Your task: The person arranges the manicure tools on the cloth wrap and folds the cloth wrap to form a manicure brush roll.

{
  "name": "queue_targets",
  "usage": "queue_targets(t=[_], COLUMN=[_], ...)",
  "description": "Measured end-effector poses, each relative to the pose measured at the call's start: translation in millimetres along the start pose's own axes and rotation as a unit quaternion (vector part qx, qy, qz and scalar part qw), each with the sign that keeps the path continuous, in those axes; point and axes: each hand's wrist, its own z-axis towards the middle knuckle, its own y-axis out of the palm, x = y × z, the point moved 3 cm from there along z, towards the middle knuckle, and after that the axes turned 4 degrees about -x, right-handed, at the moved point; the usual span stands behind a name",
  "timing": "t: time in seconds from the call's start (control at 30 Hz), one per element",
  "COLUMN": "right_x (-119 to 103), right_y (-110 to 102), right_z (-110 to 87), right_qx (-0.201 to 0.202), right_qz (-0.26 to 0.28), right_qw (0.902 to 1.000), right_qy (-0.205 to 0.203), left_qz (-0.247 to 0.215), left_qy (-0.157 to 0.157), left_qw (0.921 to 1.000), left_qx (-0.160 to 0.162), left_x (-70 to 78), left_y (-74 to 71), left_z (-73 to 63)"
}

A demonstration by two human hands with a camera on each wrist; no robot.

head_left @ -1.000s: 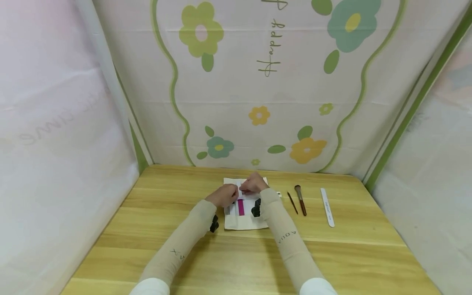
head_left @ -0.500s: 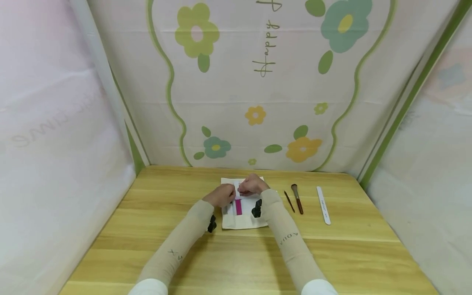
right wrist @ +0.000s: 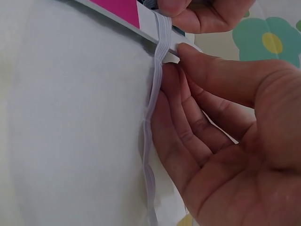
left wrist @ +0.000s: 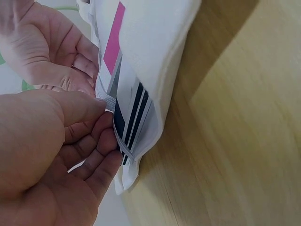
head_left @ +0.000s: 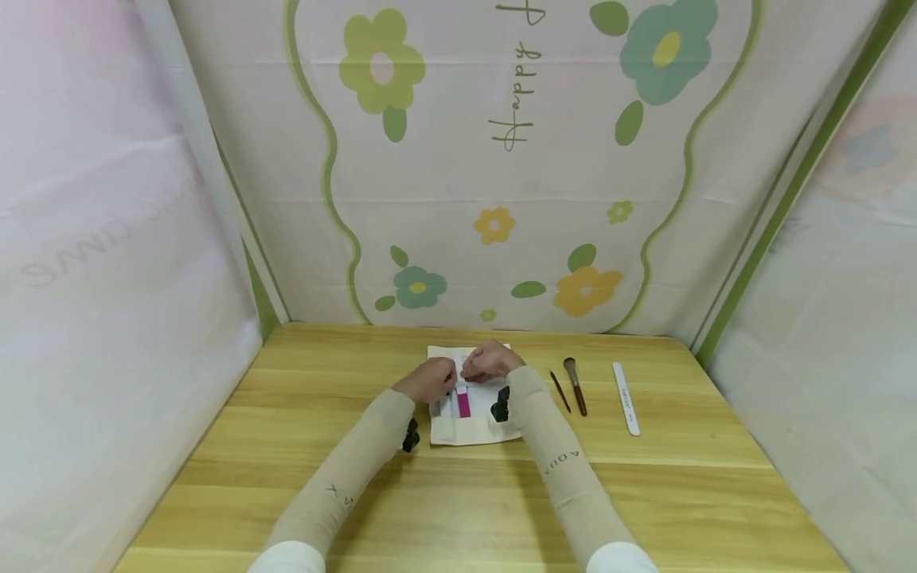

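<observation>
A white cloth tool pouch (head_left: 481, 431) lies spread out on the table, with elastic bands sewn across it. A flat magenta-and-white strip (head_left: 463, 404) runs under the elastic band (right wrist: 162, 40), its near end tucked into the pouch's pocket. My left hand (head_left: 432, 380) pinches the elastic where it crosses the strip. Beside it, my right hand (head_left: 493, 360) pinches the strip's far end, thumb at its edge; the fingertips behind the elastic are partly hidden. Dark-striped flat pieces (left wrist: 136, 113) sit in the pocket next to the strip in the left wrist view.
Right of the pouch lie a thin dark stick (head_left: 560, 391), a makeup brush (head_left: 575, 387) with a reddish-brown handle and a white nail file (head_left: 626, 399) with print on it. The wooden table (head_left: 444, 509) ends at a flower-printed cloth wall (head_left: 430, 191) at the back.
The strip has slid slightly toward the near pocket: less magenta and a white stretch now show below the elastic. Both hands keep nearly the same place; the head view has shifted a little.
</observation>
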Motion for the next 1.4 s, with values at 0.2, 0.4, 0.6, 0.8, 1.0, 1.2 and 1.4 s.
queue_targets(t=[0.2, 0.4, 0.6, 0.8, 1.0, 1.2, 1.4], right_x=[-5, -10, -10, -3, 23, 47, 73], right_y=[1, -4, -34, -74, -112, -140, -165], right_z=[-5.0, -12.1, -31.1, -59.0, -86.3, -112.3, -130.1], right_qx=[-0.003, 0.007, 0.013, 0.016, 0.022, 0.048, 0.100], right_qz=[-0.029, -0.097, -0.151, -0.182, -0.230, -0.224, -0.251], right_qw=[0.9996, 0.9950, 0.9882, 0.9826, 0.9715, 0.9712, 0.9620], right_qy=[0.003, 0.020, 0.018, -0.031, -0.053, -0.065, -0.040], left_qz=[0.003, 0.003, 0.017, 0.043, 0.064, 0.035, 0.013], left_qy=[-0.002, 0.004, 0.012, 0.016, 0.028, 0.048, 0.055], left_qw=[1.0000, 0.9996, 0.9992, 0.9987, 0.9973, 0.9979, 0.9980], left_qx=[0.006, 0.027, 0.033, 0.024, 0.025, 0.026, 0.026], left_x=[0.3, 0.8, -0.4, -0.6, 4.5, 13.3, 16.1], left_y=[0.3, 3.2, 8.6, 9.7, 8.3, 6.7, 10.1], left_z=[0.1, 0.8, 4.1, 3.6, 5.1, 8.0, 15.6])
